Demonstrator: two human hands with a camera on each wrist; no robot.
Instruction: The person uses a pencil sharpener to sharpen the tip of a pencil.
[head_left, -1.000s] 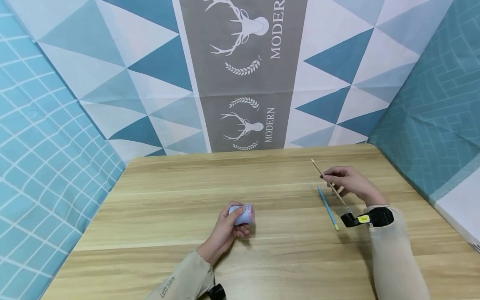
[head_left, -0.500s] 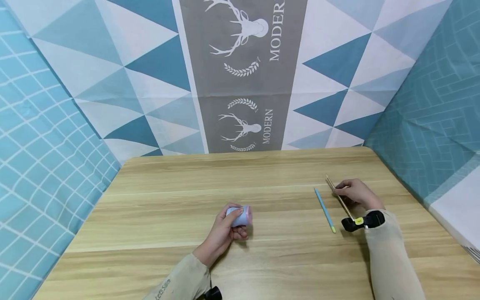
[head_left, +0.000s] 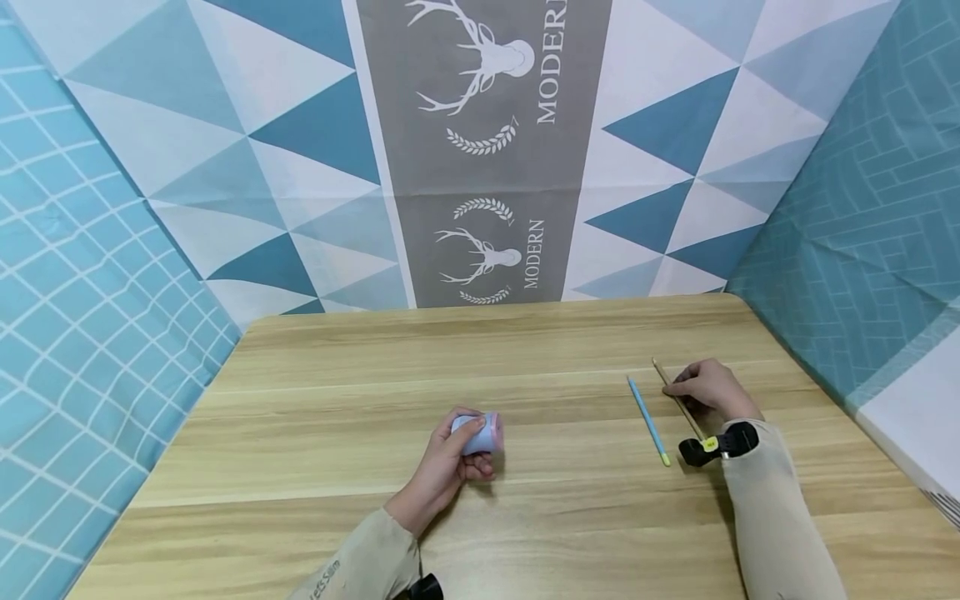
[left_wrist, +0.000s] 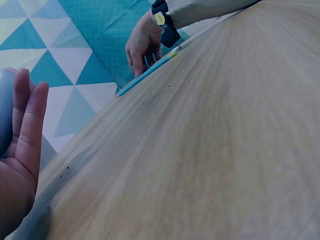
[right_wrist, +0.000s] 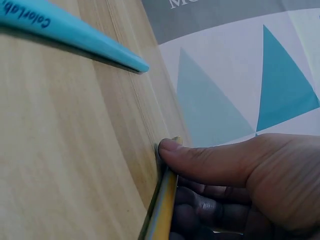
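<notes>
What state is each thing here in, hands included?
Cylinder: on its side, held.
Blue stick: lying on the table, untouched.
Yellow stick: pinched; whether it also rests on the table is unclear.
Left hand: curled round the cylinder.
Right hand: pinching the yellow stick.

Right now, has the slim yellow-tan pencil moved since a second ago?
Yes. The slim yellow-tan pencil has shifted right and lower in the head view, judged against the light-blue pencil beside it.
</notes>
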